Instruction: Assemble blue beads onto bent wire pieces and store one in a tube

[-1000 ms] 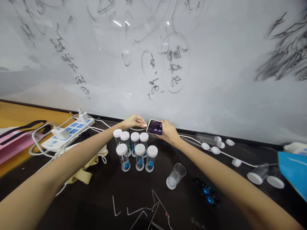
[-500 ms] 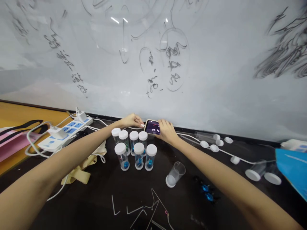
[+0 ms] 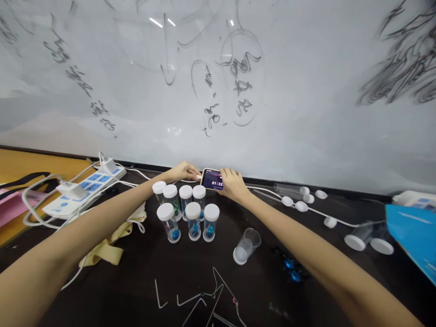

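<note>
A smartphone (image 3: 211,179) lies sideways near the foot of the whiteboard, its dark screen lit with a timer. My right hand (image 3: 233,184) grips its right end, fingers over the top edge, covering part of the screen. At the other end, my left hand (image 3: 185,171) pinches the white plug of a charging cable (image 3: 199,177) at the phone's left edge; whether it is fully seated I cannot tell. Just in front stand several clear tubes with white caps (image 3: 194,222), small blue pieces inside most of them.
An uncapped clear tube (image 3: 246,247) leans at centre right. Bent metal rods (image 3: 190,299) lie in front. Loose white caps (image 3: 301,206) and a blue folder (image 3: 412,238) sit right. A power strip (image 3: 85,193) with cables and yellow cloth (image 3: 105,252) occupy the left.
My view has shifted slightly, so everything sits a little further left. Both hands keep their places at the phone, and the cable plug appears closer against its left edge.
</note>
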Motion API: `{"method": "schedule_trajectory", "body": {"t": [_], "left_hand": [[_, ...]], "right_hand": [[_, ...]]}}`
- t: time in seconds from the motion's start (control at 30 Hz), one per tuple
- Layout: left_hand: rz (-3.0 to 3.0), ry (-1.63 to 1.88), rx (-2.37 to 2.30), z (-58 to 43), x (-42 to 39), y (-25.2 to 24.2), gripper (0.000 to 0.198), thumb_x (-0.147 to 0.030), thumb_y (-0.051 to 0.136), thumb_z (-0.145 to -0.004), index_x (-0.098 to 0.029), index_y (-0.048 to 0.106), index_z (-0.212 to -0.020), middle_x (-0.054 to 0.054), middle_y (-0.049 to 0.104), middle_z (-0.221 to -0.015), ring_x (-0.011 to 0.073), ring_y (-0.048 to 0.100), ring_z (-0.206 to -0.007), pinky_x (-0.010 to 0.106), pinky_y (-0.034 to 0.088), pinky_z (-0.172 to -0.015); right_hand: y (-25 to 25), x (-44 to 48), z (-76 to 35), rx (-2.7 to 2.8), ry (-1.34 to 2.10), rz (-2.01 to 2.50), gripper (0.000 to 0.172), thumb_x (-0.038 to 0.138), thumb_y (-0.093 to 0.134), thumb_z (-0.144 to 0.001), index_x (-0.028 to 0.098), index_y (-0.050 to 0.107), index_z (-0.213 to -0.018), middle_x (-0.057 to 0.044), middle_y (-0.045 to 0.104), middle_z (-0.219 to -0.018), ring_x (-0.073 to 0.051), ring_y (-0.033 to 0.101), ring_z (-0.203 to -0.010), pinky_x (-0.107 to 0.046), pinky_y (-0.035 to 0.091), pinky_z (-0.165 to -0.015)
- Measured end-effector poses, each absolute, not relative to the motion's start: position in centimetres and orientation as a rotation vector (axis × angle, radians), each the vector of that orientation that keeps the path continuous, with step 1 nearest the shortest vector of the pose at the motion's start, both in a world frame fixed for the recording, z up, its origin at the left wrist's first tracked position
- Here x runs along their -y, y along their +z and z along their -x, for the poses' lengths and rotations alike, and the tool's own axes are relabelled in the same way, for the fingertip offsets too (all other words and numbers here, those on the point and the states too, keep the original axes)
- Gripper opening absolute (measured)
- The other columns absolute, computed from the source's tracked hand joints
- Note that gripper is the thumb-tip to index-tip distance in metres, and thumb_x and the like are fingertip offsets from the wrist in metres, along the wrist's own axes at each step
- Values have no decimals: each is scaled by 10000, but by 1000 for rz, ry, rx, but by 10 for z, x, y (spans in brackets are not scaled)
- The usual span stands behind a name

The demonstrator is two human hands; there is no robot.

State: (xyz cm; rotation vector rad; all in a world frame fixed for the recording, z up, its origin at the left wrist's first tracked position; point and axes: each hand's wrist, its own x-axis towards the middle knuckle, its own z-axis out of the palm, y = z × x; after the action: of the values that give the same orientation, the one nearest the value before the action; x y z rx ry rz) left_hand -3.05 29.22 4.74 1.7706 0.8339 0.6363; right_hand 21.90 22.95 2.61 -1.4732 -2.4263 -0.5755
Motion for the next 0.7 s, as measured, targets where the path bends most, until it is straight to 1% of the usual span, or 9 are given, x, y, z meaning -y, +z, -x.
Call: {"method": "schedule_trajectory", "body": {"t": [0.13, 0.23, 0.4, 0.6, 0.7], "left_hand": [[-1777, 658, -849, 28, -293, 42, 252, -208, 820, -637, -127, 729, -857, 67, 777, -711, 171, 686, -607, 245, 498, -562], [-1786, 664, -851, 23, -294, 37, 239, -207, 811, -638, -122, 704, -835, 66, 763, -665, 167, 669, -558, 234, 466, -508], [-1810, 688, -868, 18, -299, 36, 208, -182, 791, -643, -134, 685, -815, 48, 743, -629, 171, 666, -551, 246, 468, -516], [-1851, 669, -885, 19, -303, 30, 164, -171, 767, -662, -138, 650, -772, 38, 732, -628, 159, 656, -549, 233, 453, -506], [-1898, 656, -894, 20, -311, 28, 168, -188, 772, -684, -146, 650, -792, 23, 725, -646, 150, 649, -559, 228, 448, -508]], "right_hand": [[26, -231, -219, 2448, -597, 1472, 686, 346, 731, -724, 58, 449, -1279, -225, 574, -1192, -335, 525, -1041, -417, 411, -868], [26, -233, -220, 2465, -619, 1476, 670, 328, 738, -714, 62, 464, -1265, -215, 582, -1165, -330, 528, -1021, -407, 418, -846], [27, -238, -220, 2453, -669, 1493, 645, 315, 721, -745, 56, 457, -1273, -223, 572, -1163, -331, 521, -1011, -417, 410, -852], [26, -240, -218, 2476, -707, 1441, 637, 266, 735, -745, 66, 456, -1282, -216, 577, -1147, -334, 513, -1013, -430, 389, -887], [27, -242, -221, 2469, -708, 1421, 629, 268, 700, -780, 51, 436, -1308, -235, 563, -1191, -348, 504, -1042, -449, 380, -902]]}}
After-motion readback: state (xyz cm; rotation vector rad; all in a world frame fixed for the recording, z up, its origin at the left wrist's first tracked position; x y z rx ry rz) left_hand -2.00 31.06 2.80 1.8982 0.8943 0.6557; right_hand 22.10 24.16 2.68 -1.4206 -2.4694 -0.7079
